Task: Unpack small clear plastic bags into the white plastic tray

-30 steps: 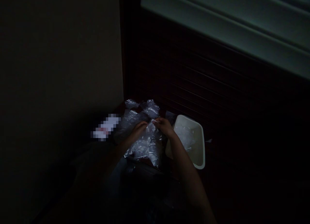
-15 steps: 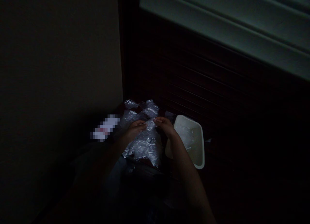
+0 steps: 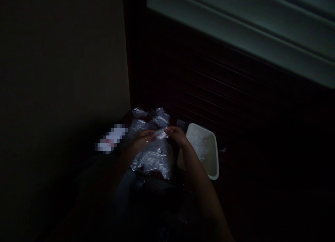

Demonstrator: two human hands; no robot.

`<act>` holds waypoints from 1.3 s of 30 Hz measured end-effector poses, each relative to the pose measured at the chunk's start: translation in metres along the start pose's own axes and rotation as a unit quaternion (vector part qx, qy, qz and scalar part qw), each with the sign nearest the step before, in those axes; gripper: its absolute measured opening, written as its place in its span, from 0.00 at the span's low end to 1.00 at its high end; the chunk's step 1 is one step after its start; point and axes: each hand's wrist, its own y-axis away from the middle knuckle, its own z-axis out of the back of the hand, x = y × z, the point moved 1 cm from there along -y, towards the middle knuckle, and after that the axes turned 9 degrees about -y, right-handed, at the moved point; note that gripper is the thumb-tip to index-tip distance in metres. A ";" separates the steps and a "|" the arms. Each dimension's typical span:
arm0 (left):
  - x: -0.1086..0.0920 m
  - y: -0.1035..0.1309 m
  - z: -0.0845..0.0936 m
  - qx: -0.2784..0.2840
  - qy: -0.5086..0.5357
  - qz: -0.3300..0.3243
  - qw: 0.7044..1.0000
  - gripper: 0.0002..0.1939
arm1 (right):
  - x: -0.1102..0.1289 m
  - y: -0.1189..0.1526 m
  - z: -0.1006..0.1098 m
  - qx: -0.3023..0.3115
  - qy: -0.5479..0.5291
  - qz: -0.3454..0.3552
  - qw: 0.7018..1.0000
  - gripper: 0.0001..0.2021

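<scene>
Between my hands is a small clear plastic bag point(image 3: 161, 133), crinkled and shiny. My left hand point(image 3: 143, 138) grips its left side, and the fingers of my right hand point(image 3: 176, 134) pinch its right end. Beneath and in front of me lies a heap of similar clear plastic bags point(image 3: 154, 158), partly covered by my hands. More crumpled bags point(image 3: 160, 117) lie just beyond. To the right of my right wrist stands a white plastic tub point(image 3: 214, 161) with clear plastic inside it. The scene is very dark, so fine details of the plastic are lost.
A pixelated white item with a red patch point(image 3: 112, 139) lies left of the bags. A plain wall point(image 3: 62, 53) rises on the left, and dark slatted panelling point(image 3: 209, 81) stands behind. A pale ledge point(image 3: 235, 29) crosses the upper right. A small scrap point(image 3: 222, 149) lies right of the tub.
The bag between my hands has shifted slightly and looks more stretched sideways. Both hands stay close together over the heap. The whole view has moved a little.
</scene>
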 end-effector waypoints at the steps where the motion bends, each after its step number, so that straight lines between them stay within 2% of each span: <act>1: -0.001 0.000 0.000 0.000 0.002 -0.001 1.000 0.13 | 0.000 0.000 0.000 0.000 -0.001 -0.001 1.000 0.19; 5: -0.004 0.003 0.002 0.000 0.023 0.004 1.000 0.12 | 0.003 0.001 0.000 -0.013 -0.019 -0.006 1.000 0.18; 9: -0.010 0.007 0.007 -0.045 0.044 0.013 0.998 0.12 | 0.010 0.000 0.004 -0.089 -0.054 0.021 0.994 0.18; 12: -0.013 0.009 0.011 -0.061 0.044 -0.002 0.997 0.12 | 0.018 0.000 0.010 -0.148 -0.042 0.055 0.987 0.18; 16: -0.010 0.005 0.019 -0.075 0.036 -0.010 0.996 0.13 | 0.031 0.003 0.028 -0.206 0.003 0.117 0.972 0.18; 19: -0.005 0.002 0.023 -0.083 0.030 -0.010 0.996 0.13 | 0.042 0.011 0.048 -0.236 0.058 0.189 0.951 0.18; 21: -0.003 0.000 0.025 -0.077 0.025 -0.013 0.997 0.14 | 0.048 0.022 0.063 -0.268 0.115 0.244 0.925 0.18; 23: -0.002 0.001 0.025 -0.072 0.021 -0.018 0.997 0.15 | 0.053 0.037 0.079 -0.326 0.191 0.293 0.878 0.17; 26: -0.003 0.002 0.025 -0.072 0.021 -0.012 0.997 0.16 | 0.055 0.062 0.099 -0.409 0.345 0.352 0.768 0.15; 28: -0.004 0.003 0.024 -0.074 0.025 -0.008 0.997 0.16 | 0.050 0.074 0.108 -0.410 0.450 0.375 0.699 0.12; 30: -0.004 0.002 0.024 -0.075 0.027 -0.003 0.997 0.15 | 0.041 0.081 0.113 -0.384 0.530 0.358 0.666 0.10; 31: -0.004 0.002 0.025 -0.074 0.025 -0.001 0.997 0.15 | 0.034 0.082 0.115 -0.352 0.562 0.335 0.670 0.10; 32: -0.003 0.001 0.025 -0.071 0.023 0.002 0.997 0.15 | 0.027 0.082 0.115 -0.306 0.587 0.303 0.685 0.10; 34: -0.001 0.000 0.026 -0.061 0.020 0.001 0.998 0.15 | 0.010 0.077 0.116 -0.191 0.610 0.216 0.738 0.11; 36: 0.001 -0.002 0.027 -0.055 0.021 -0.001 0.998 0.15 | -0.005 0.072 0.119 -0.105 0.588 0.112 0.794 0.10; 38: 0.003 -0.002 0.028 -0.055 0.023 -0.001 0.998 0.14 | -0.017 0.066 0.123 -0.063 0.539 0.021 0.840 0.11; 39: 0.003 -0.003 0.028 -0.057 0.024 -0.001 0.998 0.14 | -0.021 0.064 0.126 -0.058 0.511 0.000 0.858 0.13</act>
